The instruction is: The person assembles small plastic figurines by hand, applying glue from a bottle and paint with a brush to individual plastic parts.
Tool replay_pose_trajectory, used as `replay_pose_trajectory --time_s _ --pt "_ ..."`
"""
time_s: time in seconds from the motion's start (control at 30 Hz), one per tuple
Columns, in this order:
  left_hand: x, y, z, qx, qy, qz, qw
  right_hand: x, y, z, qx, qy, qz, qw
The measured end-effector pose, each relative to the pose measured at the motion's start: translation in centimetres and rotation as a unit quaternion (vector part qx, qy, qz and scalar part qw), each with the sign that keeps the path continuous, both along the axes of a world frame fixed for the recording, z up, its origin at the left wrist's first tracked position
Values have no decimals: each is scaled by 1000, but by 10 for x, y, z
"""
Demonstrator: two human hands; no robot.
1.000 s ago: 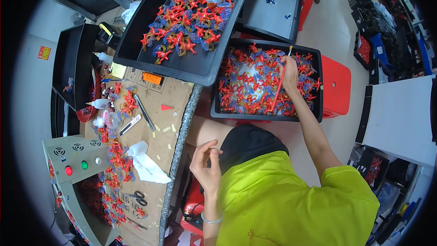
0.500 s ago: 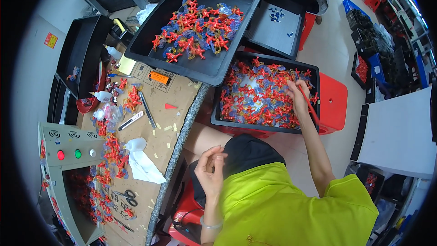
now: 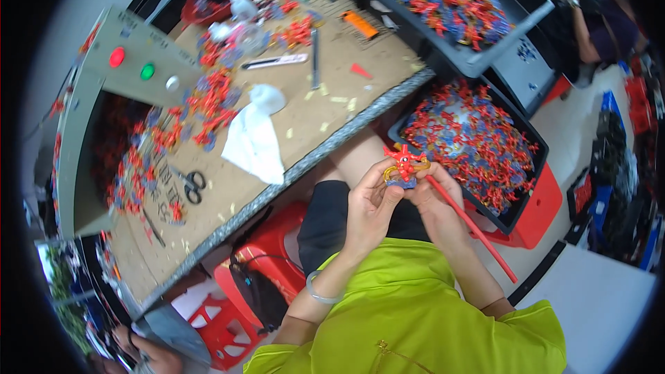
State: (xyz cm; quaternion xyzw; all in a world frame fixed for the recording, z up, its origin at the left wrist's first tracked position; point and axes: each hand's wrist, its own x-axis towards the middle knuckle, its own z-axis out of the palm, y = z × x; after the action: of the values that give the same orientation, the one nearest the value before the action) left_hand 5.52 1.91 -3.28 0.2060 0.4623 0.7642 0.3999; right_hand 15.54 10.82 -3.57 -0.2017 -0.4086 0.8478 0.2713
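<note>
Two hands meet at the centre of the frame, fingers pinched from both sides on a small red star-shaped toy piece point(image 3: 404, 159) with a blue part under it. Left hand point(image 3: 368, 209) grips it from the lower left; right hand point(image 3: 435, 202) holds it from the right and also clasps a long red stick point(image 3: 471, 228) slanting toward the lower right. Just right of them sits a black bin point(image 3: 516, 215) of red and blue pieces; a white cloth point(image 3: 255, 135) lies on the cardboard-topped table point(image 3: 291, 90), upper left
</note>
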Motion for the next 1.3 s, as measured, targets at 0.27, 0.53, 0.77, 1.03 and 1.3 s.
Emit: replay_pose_trajectory --time_s 0.27,0.53,0.77,1.03,1.3 --pt "-22 -39 0 -1 -17 75 997 -5 22 42 326 -78 -55 941" --pt "-20 -50 -4 -87 34 127 987 -48 12 54 535 -53 95 838" --pt "-25 -52 -6 -165 167 136 962 -52 9 56 505 -91 100 853" --pt "-28 -52 -7 -133 79 100 983 -59 22 51 468 -68 76 878" --pt "-34 -52 14 -241 262 70 932 -66 29 41 419 -131 77 895"
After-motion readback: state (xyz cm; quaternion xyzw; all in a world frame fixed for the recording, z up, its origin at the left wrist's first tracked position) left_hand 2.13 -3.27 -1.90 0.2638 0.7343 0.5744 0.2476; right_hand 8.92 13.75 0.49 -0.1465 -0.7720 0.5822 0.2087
